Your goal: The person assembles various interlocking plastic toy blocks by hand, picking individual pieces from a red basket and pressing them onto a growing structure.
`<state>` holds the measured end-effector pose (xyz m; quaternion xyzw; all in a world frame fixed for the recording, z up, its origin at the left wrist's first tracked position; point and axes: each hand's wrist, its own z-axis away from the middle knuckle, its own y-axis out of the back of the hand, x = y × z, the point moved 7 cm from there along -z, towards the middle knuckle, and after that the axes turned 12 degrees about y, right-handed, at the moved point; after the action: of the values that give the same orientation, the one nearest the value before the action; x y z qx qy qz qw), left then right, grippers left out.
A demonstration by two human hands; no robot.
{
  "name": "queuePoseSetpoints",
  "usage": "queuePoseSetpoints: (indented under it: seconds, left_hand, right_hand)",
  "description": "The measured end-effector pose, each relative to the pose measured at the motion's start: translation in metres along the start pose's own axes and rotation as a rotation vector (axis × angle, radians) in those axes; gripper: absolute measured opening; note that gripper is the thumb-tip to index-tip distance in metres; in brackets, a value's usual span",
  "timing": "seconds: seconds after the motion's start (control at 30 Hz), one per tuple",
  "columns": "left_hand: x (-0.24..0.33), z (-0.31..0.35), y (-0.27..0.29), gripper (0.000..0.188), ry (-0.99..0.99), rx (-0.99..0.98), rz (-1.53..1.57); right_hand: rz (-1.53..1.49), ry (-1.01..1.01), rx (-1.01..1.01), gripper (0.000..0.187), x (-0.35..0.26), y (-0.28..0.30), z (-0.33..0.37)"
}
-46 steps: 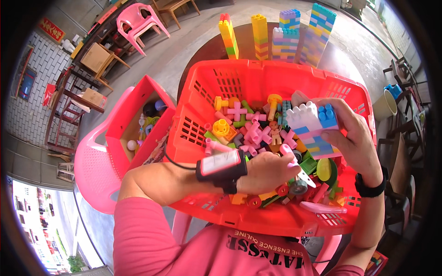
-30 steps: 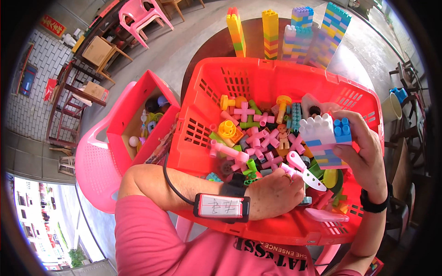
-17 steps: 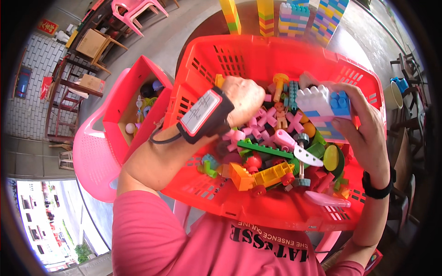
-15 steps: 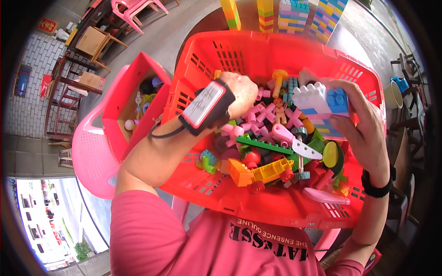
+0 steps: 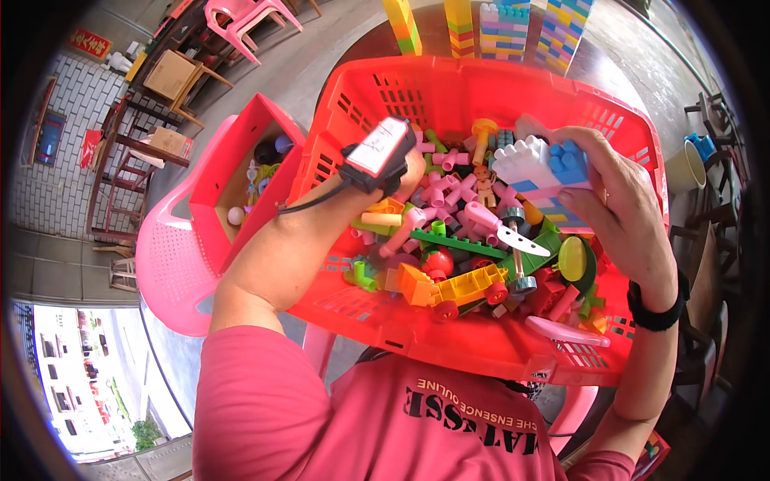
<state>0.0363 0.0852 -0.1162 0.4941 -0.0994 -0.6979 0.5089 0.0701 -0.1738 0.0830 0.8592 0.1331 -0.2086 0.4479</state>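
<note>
My right hand [image 5: 622, 180] is closed around a stack of toy building bricks [image 5: 549, 176] in white, blue, pink and yellow, held over the right side of a red plastic basket [image 5: 449, 349]. Deep in the basket's left part is my left hand [image 5: 411, 175], its fingers hidden behind the wrist and the device strapped there. Near it lie pink pipe-like connectors [image 5: 457, 191]. Also in the pile are a small doll [image 5: 484, 186], a toy knife [image 5: 513, 235] with a pink handle, a long green brick [image 5: 457, 243] and an orange toy truck [image 5: 465, 290].
Beyond the basket, towers of stacked bricks [image 5: 504, 32] stand on a dark round table [image 5: 361, 44]. To the left, a red box [image 5: 212, 192] with small toys rests on a pink plastic chair [image 5: 172, 248]. Wooden stools and a beige bucket [image 5: 684, 167] are farther off.
My left hand has moved slightly down within the basket, and its wrist has turned. The view has shifted a little. My right hand keeps its hold on the brick stack, now slightly farther left.
</note>
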Motion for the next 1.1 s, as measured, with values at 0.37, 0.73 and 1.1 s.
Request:
queuePoseSetpoints:
  seconds: [0.37, 0.73, 1.1]
  left_hand:
    - [-0.045, 0.026, 0.059, 0.023, 0.121, 0.228, 0.579]
    - [0.048, 0.063, 0.094, 0.040, -0.525, 0.681, 0.881]
    - [0.029, 0.042, 0.063, 0.032, -0.131, 0.404, 0.567]
  right_hand:
    - [0.067, -0.130, -0.026, 0.045, 0.009, 0.006, 0.004]
    - [-0.090, -0.243, 0.327, 0.040, 0.036, 0.043, 0.014]
    - [0.101, -0.128, 0.234, 0.040, 0.031, 0.039, 0.009]
